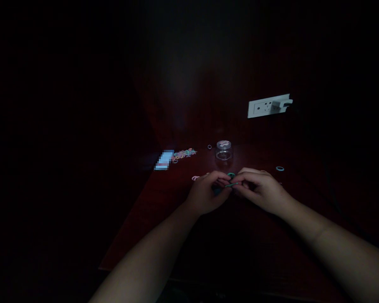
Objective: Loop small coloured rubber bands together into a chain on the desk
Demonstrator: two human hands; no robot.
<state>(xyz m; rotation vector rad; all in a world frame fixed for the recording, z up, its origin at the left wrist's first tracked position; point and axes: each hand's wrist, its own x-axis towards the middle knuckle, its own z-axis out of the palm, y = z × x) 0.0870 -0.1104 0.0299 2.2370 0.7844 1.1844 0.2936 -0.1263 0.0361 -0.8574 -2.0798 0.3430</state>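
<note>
Very dim. Loose pile of small coloured bands at far left of the dark red table. Left hand and right hand meet, fingers of both pinched on a teal band stretched between them, just in front of a small clear jar. Risk, as I judge it: the band slips a fingertip and snaps off into the dark. Another teal ring lies right; wall socket behind.

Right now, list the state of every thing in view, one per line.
Left hand: fingers pinched on the green band.
Right hand: fingers pinched on the same band.
Green band: held between both hands, stretched thin.
Jar: upright, lid on, contents unclear.
Loose bands: heaped on the table.
Blue ring: flat, alone.
Socket: plug inserted.
</note>
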